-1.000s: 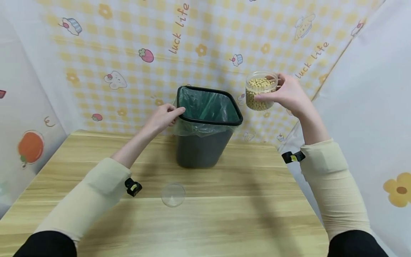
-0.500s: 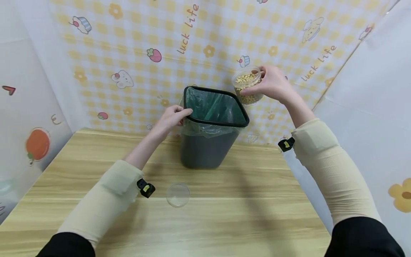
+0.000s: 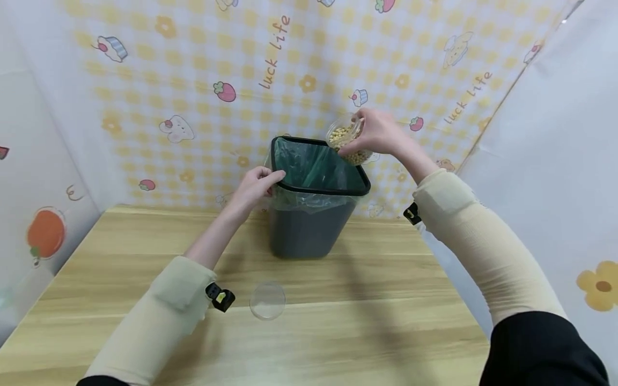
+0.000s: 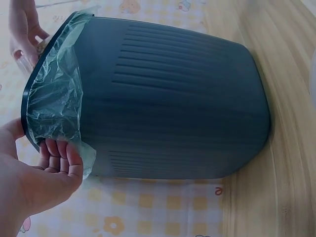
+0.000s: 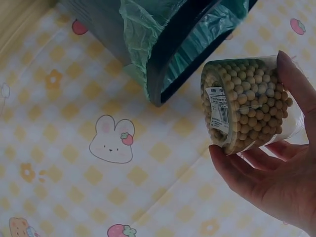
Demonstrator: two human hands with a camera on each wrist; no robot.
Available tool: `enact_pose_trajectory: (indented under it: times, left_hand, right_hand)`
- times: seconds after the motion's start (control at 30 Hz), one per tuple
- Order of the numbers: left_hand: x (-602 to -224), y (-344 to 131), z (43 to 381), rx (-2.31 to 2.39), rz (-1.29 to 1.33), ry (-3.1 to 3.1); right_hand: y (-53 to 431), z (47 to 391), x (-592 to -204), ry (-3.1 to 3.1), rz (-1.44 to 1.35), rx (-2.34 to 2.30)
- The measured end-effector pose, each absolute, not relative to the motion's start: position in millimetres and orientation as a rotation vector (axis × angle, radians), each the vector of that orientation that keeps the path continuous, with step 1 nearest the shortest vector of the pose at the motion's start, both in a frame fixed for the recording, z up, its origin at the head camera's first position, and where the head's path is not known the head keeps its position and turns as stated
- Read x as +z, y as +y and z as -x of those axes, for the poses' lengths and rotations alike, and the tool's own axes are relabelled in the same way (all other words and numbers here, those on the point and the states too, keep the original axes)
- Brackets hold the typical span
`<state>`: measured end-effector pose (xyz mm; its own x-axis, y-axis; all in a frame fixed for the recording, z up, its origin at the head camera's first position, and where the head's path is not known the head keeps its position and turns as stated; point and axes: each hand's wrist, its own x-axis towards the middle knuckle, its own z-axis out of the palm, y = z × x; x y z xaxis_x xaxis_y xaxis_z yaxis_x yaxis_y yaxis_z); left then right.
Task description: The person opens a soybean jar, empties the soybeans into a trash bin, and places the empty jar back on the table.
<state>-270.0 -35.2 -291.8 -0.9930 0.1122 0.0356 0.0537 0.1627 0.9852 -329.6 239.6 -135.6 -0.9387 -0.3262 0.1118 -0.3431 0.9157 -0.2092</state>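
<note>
The bin [image 3: 309, 230] is set upright near the back edge of the table [image 3: 386, 332]; its black rim [image 3: 333, 191] is pinched at the left corner by the left hand [image 3: 256, 185], with the thumb laid over it and the fingers curled against the outside of the green bag [image 3: 299, 161]; the clear jar [image 3: 344, 138] is gripped around its side by the right hand [image 3: 379, 131], tilted leftward at the rim's right back corner, with beans [image 3: 340, 134] held inside; whether the rim is touched by the jar cannot be told; the hands are kept apart by the bin's mouth.

The wood-grain table is backed by a yellow-checked cloth [image 3: 193, 69] and flanked by pale walls; a round clear lid [image 3: 267, 301] is laid in front of the bin, well away from the side edges.

A second ago the jar was held nearly upright, well right of the bin; it has been brought to the rim and tipped; the left grip is unchanged.
</note>
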Motion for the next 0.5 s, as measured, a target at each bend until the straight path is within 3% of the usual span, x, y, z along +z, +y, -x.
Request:
enact_pose_trajectory:
  times: [0.5]
  left_hand:
    - [-295.0, -33.0, 274.1, 2.009, -0.175, 2.334]
  right_hand:
    - [218.2, 344.0, -144.7, -3.007, -0.627, 0.079]
